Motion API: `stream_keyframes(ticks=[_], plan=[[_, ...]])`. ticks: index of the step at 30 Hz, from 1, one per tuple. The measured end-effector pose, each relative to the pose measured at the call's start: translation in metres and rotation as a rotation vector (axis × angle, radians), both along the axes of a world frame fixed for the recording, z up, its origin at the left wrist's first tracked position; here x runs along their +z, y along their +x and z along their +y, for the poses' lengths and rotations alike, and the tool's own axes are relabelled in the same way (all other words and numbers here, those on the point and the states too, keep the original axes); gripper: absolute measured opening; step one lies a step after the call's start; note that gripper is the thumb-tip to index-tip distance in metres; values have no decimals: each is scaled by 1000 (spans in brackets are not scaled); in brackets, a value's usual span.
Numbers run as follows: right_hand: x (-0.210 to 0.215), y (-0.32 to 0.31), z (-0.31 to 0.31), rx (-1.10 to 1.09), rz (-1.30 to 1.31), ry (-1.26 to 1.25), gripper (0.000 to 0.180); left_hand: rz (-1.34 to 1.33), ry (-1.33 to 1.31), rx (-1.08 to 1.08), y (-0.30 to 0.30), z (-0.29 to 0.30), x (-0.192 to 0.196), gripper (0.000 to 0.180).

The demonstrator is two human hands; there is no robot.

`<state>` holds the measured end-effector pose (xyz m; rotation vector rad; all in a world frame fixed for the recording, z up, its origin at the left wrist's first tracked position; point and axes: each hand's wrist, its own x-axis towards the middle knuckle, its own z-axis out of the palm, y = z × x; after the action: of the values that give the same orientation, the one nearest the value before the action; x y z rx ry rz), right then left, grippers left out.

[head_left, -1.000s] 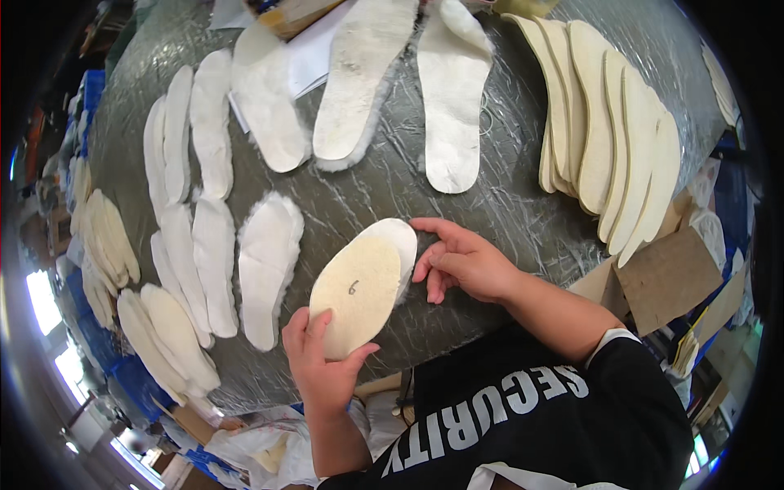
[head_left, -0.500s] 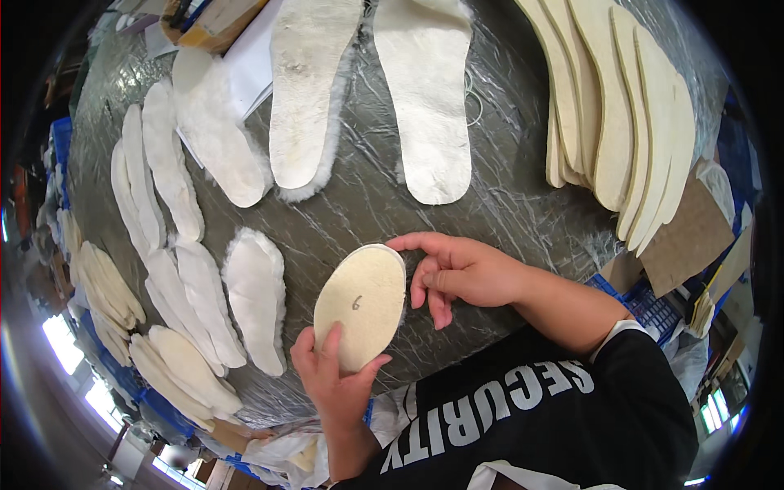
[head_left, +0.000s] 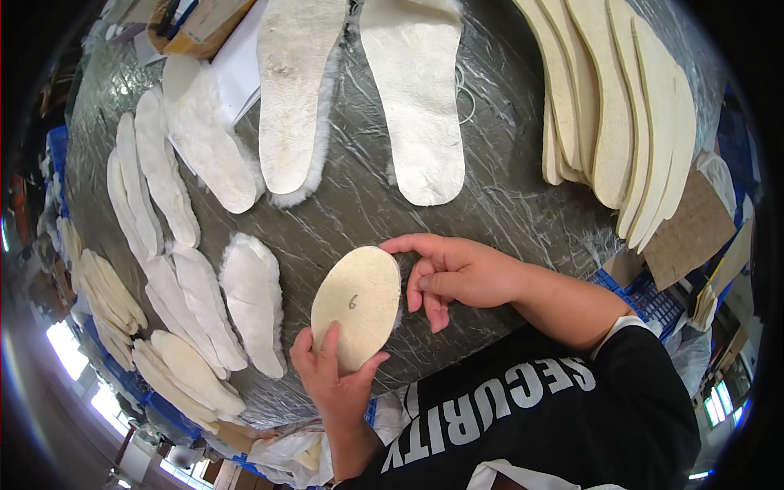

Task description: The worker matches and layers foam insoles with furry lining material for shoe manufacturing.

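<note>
My left hand (head_left: 333,380) is closed on the lower end of a cream-coloured insole (head_left: 357,306), thumb at its right edge and a finger lying on its face. The insole is tilted over the table, seen with a small dark mark on it; a little white fleece shows along its right edge. My right hand (head_left: 457,273) has its index finger stretched to the insole's top edge, while its other fingers hang loosely bent and hold nothing. Just left of the insole lies a white fleece insole (head_left: 252,302).
Two large fleece-edged insoles (head_left: 302,98) lie at the far middle of the plastic-covered table (head_left: 506,163). A fanned stack of cream insoles (head_left: 612,106) is at far right. More white insoles (head_left: 167,167) line the left side. Blue crates (head_left: 649,302) stand beyond the right edge.
The view has shifted slightly. Both hands keep the same hold and touch on the insole, which looks turned a touch; nothing was let go.
</note>
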<state>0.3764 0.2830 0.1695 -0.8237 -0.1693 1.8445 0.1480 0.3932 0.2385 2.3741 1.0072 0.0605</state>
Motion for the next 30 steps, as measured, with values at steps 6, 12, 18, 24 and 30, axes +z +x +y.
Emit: stream_keyframes(ticks=[6, 12, 18, 24, 30], plan=[[1, 1, 1, 2, -2, 9, 56, 13, -16, 2, -1, -1, -1, 77], [1, 1, 2, 5, 1, 13, 57, 54, 22, -18, -1, -1, -3, 79], [-3, 0, -1, -3, 10, 19, 57, 99, 44, -23, 2, -2, -9, 83], [2, -1, 1, 7, -2, 8, 56, 104, 67, -17, 0, -3, -9, 83], [0, -5, -3, -58, -10, -22, 55, 87, 33, -41, 1, -2, -14, 82]])
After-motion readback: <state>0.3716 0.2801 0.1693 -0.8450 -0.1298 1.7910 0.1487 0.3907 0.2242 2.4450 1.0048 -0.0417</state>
